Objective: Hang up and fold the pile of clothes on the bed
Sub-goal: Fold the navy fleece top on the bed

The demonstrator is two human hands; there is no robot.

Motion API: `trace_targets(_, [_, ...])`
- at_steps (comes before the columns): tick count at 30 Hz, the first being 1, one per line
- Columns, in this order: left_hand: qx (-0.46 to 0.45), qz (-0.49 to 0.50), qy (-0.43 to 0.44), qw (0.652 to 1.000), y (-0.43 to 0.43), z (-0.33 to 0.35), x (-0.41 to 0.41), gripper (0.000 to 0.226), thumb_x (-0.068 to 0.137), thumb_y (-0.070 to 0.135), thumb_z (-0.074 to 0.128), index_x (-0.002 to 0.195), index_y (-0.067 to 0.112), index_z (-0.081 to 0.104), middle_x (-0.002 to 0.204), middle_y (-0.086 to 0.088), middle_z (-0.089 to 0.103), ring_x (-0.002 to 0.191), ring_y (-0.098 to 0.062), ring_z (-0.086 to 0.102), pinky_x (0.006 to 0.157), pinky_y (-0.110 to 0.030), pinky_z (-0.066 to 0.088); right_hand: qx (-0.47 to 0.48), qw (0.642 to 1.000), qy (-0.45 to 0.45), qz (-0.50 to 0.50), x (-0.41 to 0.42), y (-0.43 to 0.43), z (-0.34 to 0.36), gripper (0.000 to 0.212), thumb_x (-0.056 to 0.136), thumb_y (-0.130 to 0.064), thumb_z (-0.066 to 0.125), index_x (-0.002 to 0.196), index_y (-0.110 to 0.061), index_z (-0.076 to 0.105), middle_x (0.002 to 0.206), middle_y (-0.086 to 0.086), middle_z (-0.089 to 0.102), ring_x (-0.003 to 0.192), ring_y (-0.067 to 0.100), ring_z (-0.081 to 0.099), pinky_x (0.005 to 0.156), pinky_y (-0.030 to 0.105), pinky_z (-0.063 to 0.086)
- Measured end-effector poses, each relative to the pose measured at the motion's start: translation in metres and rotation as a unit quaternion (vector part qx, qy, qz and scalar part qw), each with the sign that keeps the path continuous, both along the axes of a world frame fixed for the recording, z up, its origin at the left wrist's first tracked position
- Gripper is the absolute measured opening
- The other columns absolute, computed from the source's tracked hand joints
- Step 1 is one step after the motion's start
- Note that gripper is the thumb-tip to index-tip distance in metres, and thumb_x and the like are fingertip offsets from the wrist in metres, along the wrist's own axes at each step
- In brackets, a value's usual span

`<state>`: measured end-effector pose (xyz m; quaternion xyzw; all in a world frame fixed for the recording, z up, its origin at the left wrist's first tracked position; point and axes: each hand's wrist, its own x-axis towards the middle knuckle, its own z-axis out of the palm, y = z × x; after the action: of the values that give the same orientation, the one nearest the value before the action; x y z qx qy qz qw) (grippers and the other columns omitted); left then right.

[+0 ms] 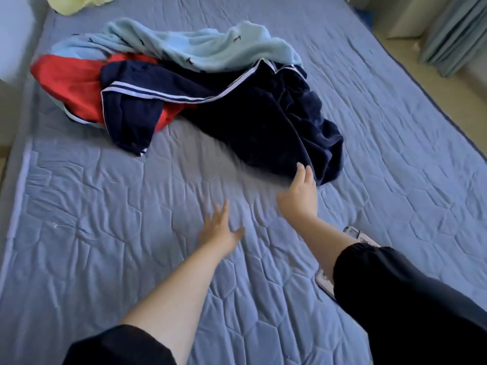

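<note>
On the bed [105,233], the pile of clothes [184,75] fills the upper centre. Its navy garment [276,122] trails toward lower right and meets the right hand [300,188], whose grip is unclear. The left hand [218,230], fingers spread, is lower and well apart.
</note>
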<state>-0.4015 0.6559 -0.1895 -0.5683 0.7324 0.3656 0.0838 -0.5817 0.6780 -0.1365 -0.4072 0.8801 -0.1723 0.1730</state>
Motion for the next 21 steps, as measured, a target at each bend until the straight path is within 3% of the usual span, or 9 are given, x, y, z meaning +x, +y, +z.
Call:
trace_targets(3, [0.003,-0.059,-0.046,0.997,-0.002,-0.06,-0.015,0.089,0.091,0.057,0.047,0.15,0.033,-0.014,0.16,0.001,-0.015,0.147,-0.027,-0.01,0.117,-0.051,0.006,-0.049,0.997,0.035,-0.048,-0.028,-0.015,-0.039,0.083,0.088,-0.014,0.058,0.152,-0.014,0.006,0.16,0.009,0.005,0.146,0.025,0.009,0.119,0.04,0.013])
trace_targets(6, [-0.109,-0.086,-0.064,0.988,0.001,-0.105,-0.018,0.085,0.088,0.063,0.041,0.15,0.038,-0.012,0.159,0.003,-0.018,0.145,-0.023,-0.018,0.115,-0.052,-0.002,-0.081,0.993,0.045,-0.068,-0.039,-0.034,-0.072,0.085,0.086,-0.013,0.059,0.152,-0.013,0.006,0.151,0.01,0.032,0.139,0.028,0.026,0.114,0.041,0.022])
trace_targets(8, [-0.165,-0.098,-0.059,0.98,0.002,-0.119,-0.015,0.079,0.088,0.065,0.038,0.149,0.041,-0.007,0.159,0.003,-0.017,0.145,-0.021,-0.019,0.115,-0.052,-0.005,-0.111,0.987,0.09,-0.075,-0.037,-0.04,-0.089,0.078,0.082,-0.004,0.055,0.15,-0.014,0.018,0.128,0.011,0.053,0.121,0.031,0.041,0.104,0.039,0.03])
trace_targets(10, [-0.177,-0.097,-0.039,0.979,-0.002,-0.121,-0.013,0.076,0.088,0.065,0.038,0.149,0.044,-0.002,0.16,0.004,-0.014,0.146,-0.018,-0.016,0.115,-0.05,-0.004,-0.134,0.982,0.121,-0.05,-0.028,-0.04,-0.103,0.062,0.077,0.002,0.05,0.135,-0.014,0.04,0.111,0.007,0.059,0.108,0.029,0.046,0.094,0.037,0.032])
trace_targets(13, [-0.173,-0.073,0.033,0.982,-0.008,-0.112,-0.007,0.066,0.095,0.052,0.042,0.151,0.037,0.012,0.161,0.004,-0.001,0.147,-0.014,-0.002,0.117,-0.044,0.002,-0.177,0.98,0.087,-0.016,-0.001,-0.022,-0.118,0.031,0.072,0.004,0.047,0.097,-0.013,0.054,0.09,0.001,0.053,0.095,0.027,0.046,0.084,0.036,0.032])
trace_targets(15, [-0.103,0.009,0.189,0.976,-0.011,-0.102,0.002,0.054,0.1,0.036,0.042,0.15,0.027,0.023,0.159,0.0,0.016,0.146,-0.013,0.014,0.119,-0.037,0.009,-0.215,0.976,0.032,-0.023,0.021,-0.007,-0.115,0.027,0.072,0.005,0.045,0.09,-0.012,0.057,0.084,-0.001,0.047,0.089,0.026,0.045,0.078,0.036,0.035])
trace_targets(16, [-0.034,0.072,0.296,0.952,-0.01,-0.095,0.009,0.051,0.102,0.032,0.04,0.15,0.023,0.026,0.157,-0.001,0.023,0.144,-0.013,0.021,0.119,-0.035,0.012,-0.242,0.97,-0.004,-0.031,0.032,0.0,-0.109,0.026,0.071,0.006,0.044,0.086,-0.011,0.057,0.082,-0.001,0.047,0.085,0.026,0.044,0.075,0.037,0.036])
trace_targets(18, [0.081,0.189,0.461,0.863,-0.006,-0.082,0.024,0.049,0.103,0.029,0.034,0.15,0.018,0.024,0.155,-0.003,0.029,0.14,-0.015,0.03,0.119,-0.033,0.017,-0.297,0.948,-0.105,-0.034,0.052,0.011,-0.09,0.026,0.07,0.007,0.04,0.081,-0.007,0.059,0.082,0.003,0.052,0.08,0.024,0.048,0.069,0.034,0.04])
trace_targets(21, [0.159,0.277,0.547,0.774,-0.003,-0.067,0.047,0.05,0.104,0.035,0.026,0.151,0.022,0.017,0.155,-0.007,0.026,0.14,-0.019,0.031,0.115,-0.03,0.019,-0.333,0.917,-0.221,-0.009,0.077,0.019,-0.059,0.04,0.075,0.006,0.041,0.103,-0.006,0.067,0.089,0.001,0.057,0.081,0.015,0.049,0.066,0.022,0.038])
